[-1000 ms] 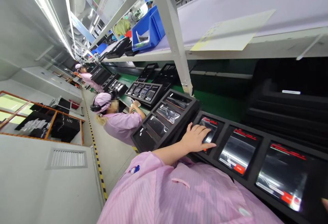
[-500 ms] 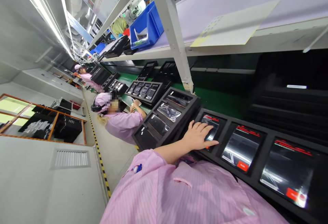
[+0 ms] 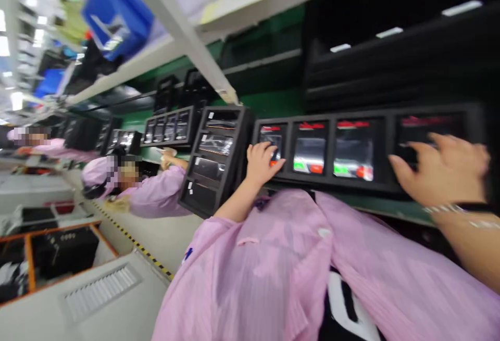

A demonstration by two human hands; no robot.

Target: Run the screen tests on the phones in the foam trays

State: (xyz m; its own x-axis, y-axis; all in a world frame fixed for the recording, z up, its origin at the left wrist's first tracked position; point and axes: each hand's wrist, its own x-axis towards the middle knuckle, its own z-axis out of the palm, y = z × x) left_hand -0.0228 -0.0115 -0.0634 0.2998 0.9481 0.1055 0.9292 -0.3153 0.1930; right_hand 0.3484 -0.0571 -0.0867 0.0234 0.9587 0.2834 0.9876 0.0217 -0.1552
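Observation:
A long black tray in front of me holds several touchscreen devices in a row. My left hand rests with fingers spread over the leftmost device, partly covering its lit screen. The two middle devices, the left one and the right one, show red text at the top and green and red blocks at the bottom. Over the device at the right end is my right hand, fingers apart and slightly blurred; whether it touches the screen I cannot tell. Neither hand grips anything.
A second black tray with dark-screened devices stands tilted to the left. Farther on, another tray lies near a co-worker in pink. A shelf post and a blue bin are above; stacked black trays lie behind.
The view has swung right, bringing my right hand into sight over the end device. My left hand stays at the leftmost device. Green blocks now show on the middle screens.

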